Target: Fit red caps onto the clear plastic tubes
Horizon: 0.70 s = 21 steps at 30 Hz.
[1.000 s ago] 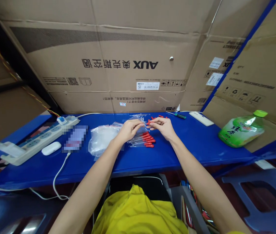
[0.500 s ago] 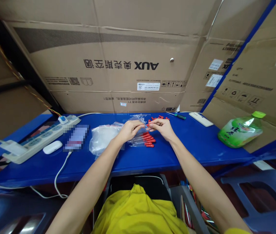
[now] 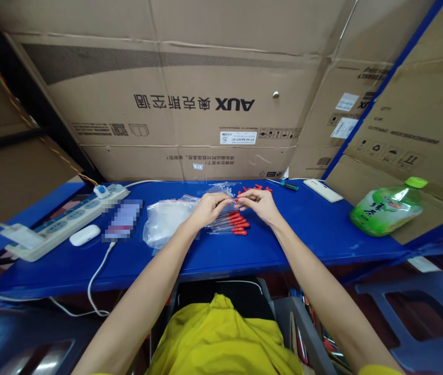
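Left hand [image 3: 206, 208] and right hand [image 3: 259, 204] are fingertip to fingertip at the frame's centre, both pinched shut on one thin red-capped dropper [image 3: 235, 198]. It's held just above the pile of droppers [image 3: 232, 225] on the blue table [image 3: 303, 237]. Clear bags [image 3: 164, 221] lie just left of that. A green bottle [image 3: 388, 208] lies on its side far right, and a power strip [image 3: 65, 221] sits far left.

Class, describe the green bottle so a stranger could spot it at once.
Find the long blue tabletop below the brown cardboard boxes. At its right end a green plastic bottle lies on its side. Unlike the flat white device nearby, it is green with a lime cap.
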### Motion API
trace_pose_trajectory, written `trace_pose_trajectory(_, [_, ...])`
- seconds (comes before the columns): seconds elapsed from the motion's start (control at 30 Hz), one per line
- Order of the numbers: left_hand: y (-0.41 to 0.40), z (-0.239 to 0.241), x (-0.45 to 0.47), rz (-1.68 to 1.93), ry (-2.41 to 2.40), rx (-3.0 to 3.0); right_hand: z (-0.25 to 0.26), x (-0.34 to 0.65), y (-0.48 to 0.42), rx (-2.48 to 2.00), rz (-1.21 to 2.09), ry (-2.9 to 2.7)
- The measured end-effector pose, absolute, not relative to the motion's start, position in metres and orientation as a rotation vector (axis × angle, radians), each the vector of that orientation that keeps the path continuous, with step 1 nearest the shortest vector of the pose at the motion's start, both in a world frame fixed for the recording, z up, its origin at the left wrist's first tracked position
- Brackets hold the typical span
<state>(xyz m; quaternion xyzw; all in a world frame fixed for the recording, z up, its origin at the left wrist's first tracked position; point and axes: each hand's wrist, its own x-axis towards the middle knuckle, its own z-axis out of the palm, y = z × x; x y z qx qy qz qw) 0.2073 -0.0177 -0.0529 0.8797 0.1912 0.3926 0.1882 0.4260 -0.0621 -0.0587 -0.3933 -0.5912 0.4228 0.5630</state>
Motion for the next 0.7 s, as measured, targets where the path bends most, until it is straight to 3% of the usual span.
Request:
trace_pose_trajectory(0.4, [-0.0209,-0.0516,0.2005,0.986,0.96,2.595,-0.059,0.4329,-0.0573,-0.921,0.974,-1.377])
trace_pose_trajectory(0.7, [-0.0166,-0.0533,0.1984,0.925,0.829,2.573,-0.0566,0.4311,-0.0601,-0.914,0.993,-1.37])
